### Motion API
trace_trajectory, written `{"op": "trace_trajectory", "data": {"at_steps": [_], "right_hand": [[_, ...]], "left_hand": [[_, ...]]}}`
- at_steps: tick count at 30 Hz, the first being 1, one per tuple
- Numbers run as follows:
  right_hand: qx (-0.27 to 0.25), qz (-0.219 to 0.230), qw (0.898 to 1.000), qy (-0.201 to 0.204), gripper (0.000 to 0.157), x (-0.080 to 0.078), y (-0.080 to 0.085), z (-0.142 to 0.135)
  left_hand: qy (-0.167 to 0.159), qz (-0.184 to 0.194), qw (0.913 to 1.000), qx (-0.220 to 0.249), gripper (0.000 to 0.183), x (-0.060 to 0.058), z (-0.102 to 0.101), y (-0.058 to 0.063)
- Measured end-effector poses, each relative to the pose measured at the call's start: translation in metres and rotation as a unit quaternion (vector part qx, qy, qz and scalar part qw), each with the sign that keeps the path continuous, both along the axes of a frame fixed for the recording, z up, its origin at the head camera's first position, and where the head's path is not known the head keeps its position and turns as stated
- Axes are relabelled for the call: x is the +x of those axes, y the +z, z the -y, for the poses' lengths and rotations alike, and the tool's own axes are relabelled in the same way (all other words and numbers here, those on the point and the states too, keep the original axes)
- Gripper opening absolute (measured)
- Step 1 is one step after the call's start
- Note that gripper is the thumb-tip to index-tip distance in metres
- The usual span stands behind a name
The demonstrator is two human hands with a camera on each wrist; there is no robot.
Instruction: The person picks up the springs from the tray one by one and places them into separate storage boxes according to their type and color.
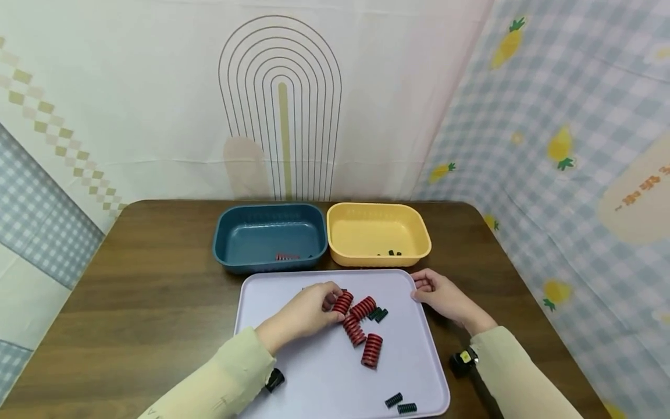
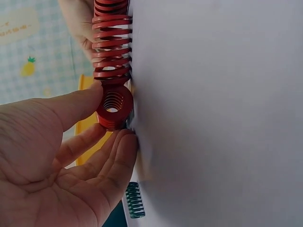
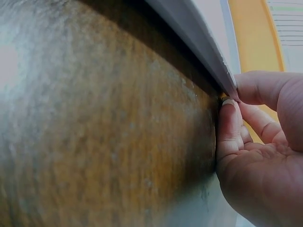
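Observation:
My left hand point(image 1: 309, 309) is over the lavender tray point(image 1: 324, 381), its thumb and fingers pinching a red coil spring point(image 2: 114, 109) that lies end-on to the left wrist view. Other red springs point(image 1: 372, 351) lie close by, one almost touching the held one. Beside them are two small dark green springs point(image 1: 382, 315); two more green springs point(image 1: 406, 408) lie near the tray's front right corner. At the far right corner, my right hand point(image 1: 442, 297) grips the tray's rim point(image 3: 208, 52), thumb above and fingers below.
Behind the tray stand a blue bin point(image 1: 269, 266) with a red spring and a dark piece inside, and a yellow bin point(image 1: 379, 260) with small dark springs. All rest on a brown wooden table point(image 1: 157, 302). Patterned cloth point(image 1: 392, 87) hangs behind and at the sides.

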State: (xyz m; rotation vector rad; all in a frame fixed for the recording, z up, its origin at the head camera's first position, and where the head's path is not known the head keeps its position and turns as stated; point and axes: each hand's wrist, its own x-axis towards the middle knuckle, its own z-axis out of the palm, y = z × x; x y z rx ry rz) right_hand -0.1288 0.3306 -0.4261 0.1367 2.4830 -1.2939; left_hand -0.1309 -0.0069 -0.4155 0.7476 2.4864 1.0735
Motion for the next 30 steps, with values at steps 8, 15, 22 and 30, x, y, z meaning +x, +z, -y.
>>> {"op": "trace_trajectory", "data": {"at_steps": [8, 15, 22, 30], "right_hand": [[-0.001, 0.008, 1.0, 0.007, 0.036, 0.002, 0.0, 0.0], [0.005, -0.003, 1.0, 0.007, 0.035, -0.003, 0.007, 0.001], [0.001, 0.009, 1.0, 0.008, 0.036, -0.002, 0.006, 0.0], [0.002, 0.002, 1.0, 0.009, 0.036, -0.002, 0.002, 0.0]], "left_hand": [[-0.004, 0.009, 0.9999, -0.011, 0.032, 0.002, 0.0, 0.005], [0.015, -0.029, 0.9986, -0.041, 0.037, 0.0, -0.008, 0.01], [0.01, -0.038, 0.9975, -0.058, 0.032, 0.001, -0.011, 0.008], [0.021, -0.039, 0.997, -0.064, 0.034, 0.003, -0.008, 0.007]]}}
